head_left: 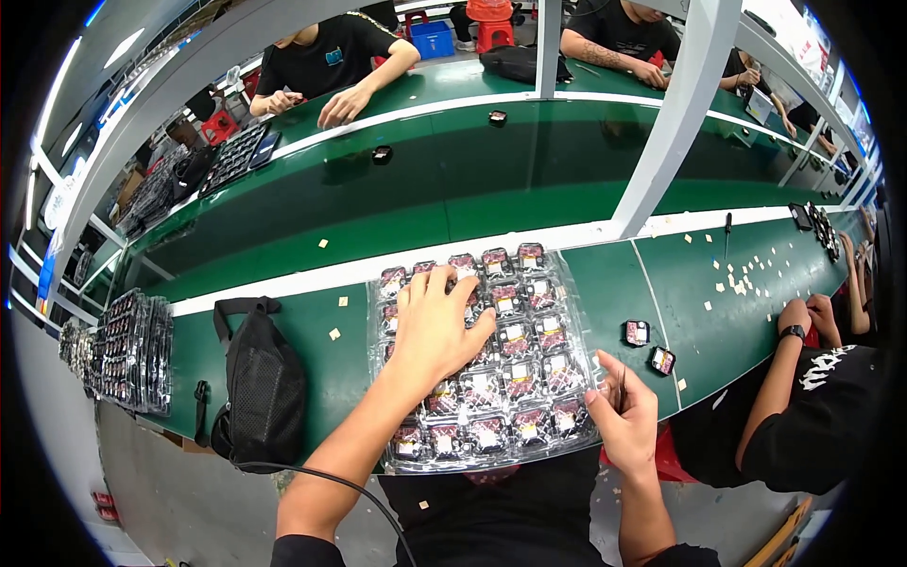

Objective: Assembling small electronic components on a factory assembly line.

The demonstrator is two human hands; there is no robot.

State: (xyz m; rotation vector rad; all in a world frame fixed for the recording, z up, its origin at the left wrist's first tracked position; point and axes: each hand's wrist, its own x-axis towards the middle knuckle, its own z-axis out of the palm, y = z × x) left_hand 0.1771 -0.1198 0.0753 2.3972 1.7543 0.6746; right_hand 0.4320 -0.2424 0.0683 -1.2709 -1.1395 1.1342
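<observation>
A clear plastic blister tray [575, 293] lies at the table's near edge in front of me. Its pockets hold rows of small dark square modules with pink and white tops, such as one module [507, 300]. My left hand [436, 326] rests over the upper left part of the tray, fingers spread and fingertips down among the modules. By the tray's right edge is my right hand [628, 411], thumb and fingers curled toward each other; whatever lies between them is too small to make out. Two loose modules, an upper one [636, 333] and a lower one [661, 361], sit on the table right of the tray.
A black bag [260, 392] and stacked filled trays [132, 354] stand at left. Small tan squares [742, 283] and a screwdriver [727, 227] lie at right. A grey post [675, 123] rises beyond the tray; a dark belt carries modules [381, 154]. Co-workers sit opposite and at right.
</observation>
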